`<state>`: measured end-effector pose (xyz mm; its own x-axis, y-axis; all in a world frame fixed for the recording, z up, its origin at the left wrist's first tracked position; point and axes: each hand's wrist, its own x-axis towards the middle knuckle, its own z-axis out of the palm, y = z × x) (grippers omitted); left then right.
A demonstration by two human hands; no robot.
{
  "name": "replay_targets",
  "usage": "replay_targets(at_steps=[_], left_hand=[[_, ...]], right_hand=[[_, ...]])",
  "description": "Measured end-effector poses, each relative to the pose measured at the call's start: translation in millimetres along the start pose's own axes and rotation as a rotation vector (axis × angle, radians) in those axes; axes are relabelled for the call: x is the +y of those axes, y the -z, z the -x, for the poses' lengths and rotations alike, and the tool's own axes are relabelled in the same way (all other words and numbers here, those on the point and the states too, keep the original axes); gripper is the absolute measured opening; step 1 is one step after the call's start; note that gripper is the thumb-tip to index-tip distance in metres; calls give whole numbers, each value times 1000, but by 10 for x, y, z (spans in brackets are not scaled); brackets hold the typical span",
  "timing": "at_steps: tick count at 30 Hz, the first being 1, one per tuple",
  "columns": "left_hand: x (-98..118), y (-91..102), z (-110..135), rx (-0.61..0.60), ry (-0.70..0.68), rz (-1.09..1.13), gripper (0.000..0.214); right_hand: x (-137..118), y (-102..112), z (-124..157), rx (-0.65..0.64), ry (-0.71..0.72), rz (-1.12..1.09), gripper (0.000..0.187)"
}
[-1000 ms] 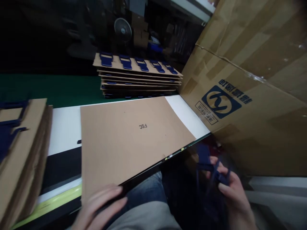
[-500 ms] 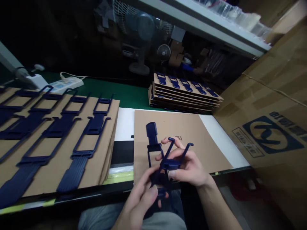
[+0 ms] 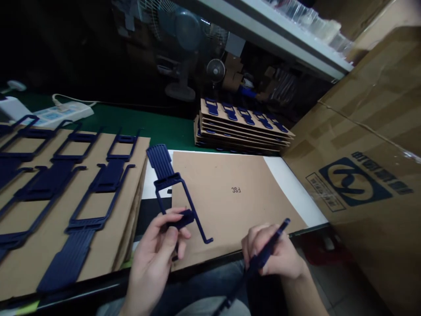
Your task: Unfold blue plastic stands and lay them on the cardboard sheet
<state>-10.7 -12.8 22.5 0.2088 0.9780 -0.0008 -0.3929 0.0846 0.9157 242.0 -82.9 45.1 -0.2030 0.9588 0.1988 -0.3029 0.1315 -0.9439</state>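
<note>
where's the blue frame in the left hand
Head view, centre-left: the blue plastic frame is pinched in the left hand, over the left edge of the FSC cardboard sheet, right of the loaded cardboard stack.

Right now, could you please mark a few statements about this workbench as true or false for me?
1. The left hand holds a blue frame piece, and the right hand holds a second blue piece. True.
2. Rows of blue pieces lie on the FSC-marked cardboard sheet. False: the rows lie on the sheet at left.
3. A stack of cardboard sheets topped with blue pieces sits beyond the FSC-marked one. True.
4. The large printed box stands on the left. False: it stands on the right.
</note>
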Motion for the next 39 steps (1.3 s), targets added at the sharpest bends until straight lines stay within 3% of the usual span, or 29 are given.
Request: replay_targets(at_steps=[2, 6, 9, 11, 15, 18, 23, 26, 28, 31, 33, 35, 39], left_hand=[[11, 2, 26, 29, -25, 20, 14], [48, -1, 146, 60, 112, -60, 35], [40, 60, 172, -59, 233, -193, 60], [1, 134, 131, -215, 195, -335, 56], [-81, 232, 0, -511, -276, -750, 22], [-91, 203, -41, -603, -420, -868, 18], [-72, 124, -7, -637, -538, -945, 11], [-64, 110, 10, -616, -584, -937, 8], [-66, 107, 17, -619, -585, -937, 8], [-93, 108, 25, -633, -585, -952, 11], [-124, 108, 30, -647, -589, -956, 13], [-153, 107, 33, -657, -588, -965, 15], [-169, 99, 28, -674, -586, -988, 17]], right_hand=[[-11, 91, 34, 156, -102, -53, 26], [-114, 265, -197, 575, -179, 72, 31], [-208, 336, -504, 644, -240, 283, 53], [-250, 333, -709, 620, -264, 442, 60], [-219, 241, -1115, 542, -309, 737, 37], [-79, 145, -1422, 428, -326, 881, 27], [179, 26, -1732, 320, -317, 872, 48], [189, 13, -1646, 259, -144, 1025, 33], [130, 38, -1480, 100, -61, 1115, 26], [32, 112, -1175, -249, -98, 1147, 48], [11, 160, -1009, -391, -168, 1176, 69], [37, 185, -917, -433, -222, 1206, 80], [149, 136, -982, -407, -201, 1275, 78]])
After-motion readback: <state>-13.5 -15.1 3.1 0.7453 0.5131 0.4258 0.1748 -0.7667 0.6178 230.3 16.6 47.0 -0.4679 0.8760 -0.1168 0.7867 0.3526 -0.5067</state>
